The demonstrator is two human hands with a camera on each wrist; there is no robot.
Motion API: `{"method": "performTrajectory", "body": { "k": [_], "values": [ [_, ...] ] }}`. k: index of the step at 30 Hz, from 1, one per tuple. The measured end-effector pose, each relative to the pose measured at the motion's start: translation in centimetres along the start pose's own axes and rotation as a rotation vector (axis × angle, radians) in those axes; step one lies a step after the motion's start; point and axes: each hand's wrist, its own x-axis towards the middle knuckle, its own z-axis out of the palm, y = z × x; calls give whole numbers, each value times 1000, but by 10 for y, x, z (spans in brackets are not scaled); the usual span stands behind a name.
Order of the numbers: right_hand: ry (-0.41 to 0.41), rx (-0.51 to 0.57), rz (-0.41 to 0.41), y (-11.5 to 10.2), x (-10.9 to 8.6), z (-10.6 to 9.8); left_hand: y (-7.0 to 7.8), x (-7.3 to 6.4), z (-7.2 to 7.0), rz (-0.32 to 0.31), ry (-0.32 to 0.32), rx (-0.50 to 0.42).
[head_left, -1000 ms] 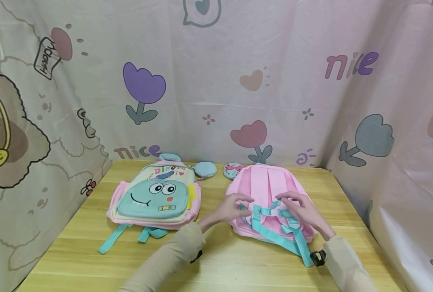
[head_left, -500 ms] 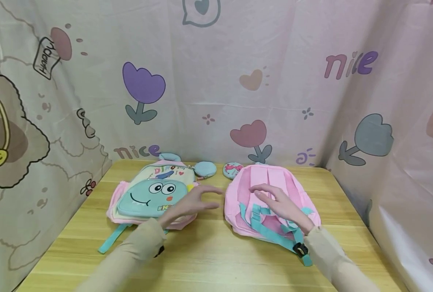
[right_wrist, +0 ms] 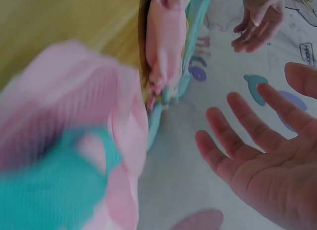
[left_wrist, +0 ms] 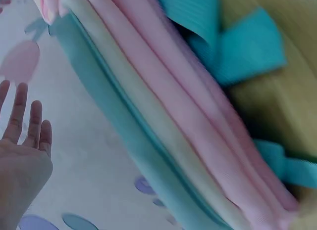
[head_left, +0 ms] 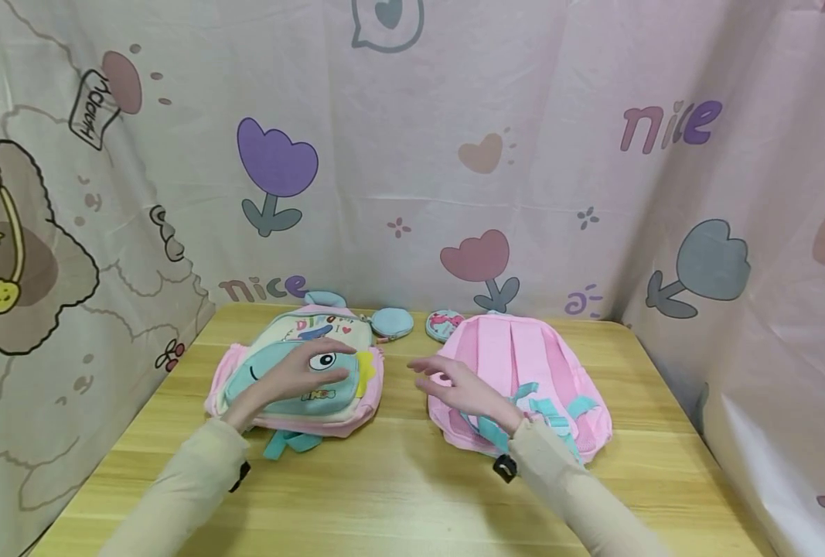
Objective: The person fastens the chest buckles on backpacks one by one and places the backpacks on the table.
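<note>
On the left of the table lies a backpack with a teal cartoon-face pocket, its front facing up. My left hand hovers over that pocket with fingers extended and nothing in its grasp. A pink backpack lies to the right, its back panel and teal straps facing up. Above its left side is my right hand, fingers loosely extended and holding nothing. In the left wrist view the left hand is apart from the backpack's side. The right wrist view has the right hand palm visible and fingers spread.
A round light-blue pouch is beside the left backpack's top. A round patterned pouch sits by the pink backpack's upper left. Printed curtains hang behind and along the sides of the wooden table.
Both hands have left the pink backpack's straps and moved left. The left hand is now over the left backpack, the right hand over the pink backpack's left side. Both backpacks stay in place.
</note>
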Motion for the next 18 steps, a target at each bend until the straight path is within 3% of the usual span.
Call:
{"method": "performTrajectory", "body": {
  "k": [7,18],
  "values": [
    [-25,-8,27,-1,23,31,-26,-22,-17,6,57,21],
    [37,-5,75,2,49,74,-58,-50,-37,-122,122,26]
  ]
}}
